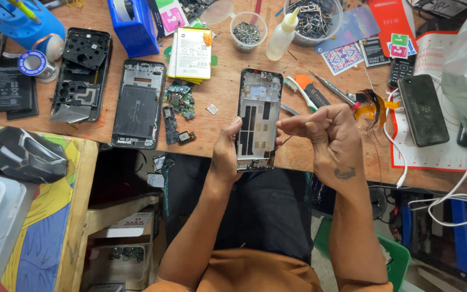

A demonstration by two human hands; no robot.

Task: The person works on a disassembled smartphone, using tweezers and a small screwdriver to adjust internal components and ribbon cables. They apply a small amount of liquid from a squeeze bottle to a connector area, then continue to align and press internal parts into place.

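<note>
Wooden bench (217,121): cluttered worktop, person seated at its 6 o'clock edge.
Left hand (227,154): fingers and thumb wrapped round the left edge of the phone frame, gripping it upright over the lap.
Phone frame (259,120): opened handset chassis, dark with a silver upper plate and black strips; sat at frame centre, overlapping the bench edge.
Right hand (328,135): just at 3 o'clock of the phone frame, fingers curled in, thumb and forefinger pinched together; what they pinched was too small to tell.
Battery pack (191,53): white rectangular cell with printed label and orange corner tab, at 11 o'clock of the phone frame.
Second chassis (139,104): grey gutted phone body, at 9 o'clock, well apart.
Third chassis (81,73): black, further out at 9 o'clock.
Circuit boards (178,100): small green-black pieces between second chassis and phone frame.
Glue bottle (282,35): translucent white with yellow nozzle, at 12 o'clock.
Screw cup (248,30): clear round cup of small dark parts, beside the glue bottle.
Blue dispenser (133,24): blue box shape at 11 o'clock, far edge.
Pink card (169,15): pink-white label with green square, just right of the blue dispenser.
Red packet (393,19): flat red rectangle at 1 o'clock.
Black phone (422,111): dark handset on a white red-gridded mat (449,157), at 3 o'clock.
Toothbrush (298,92): white and green, near 1 o'clock of the phone frame.
</note>
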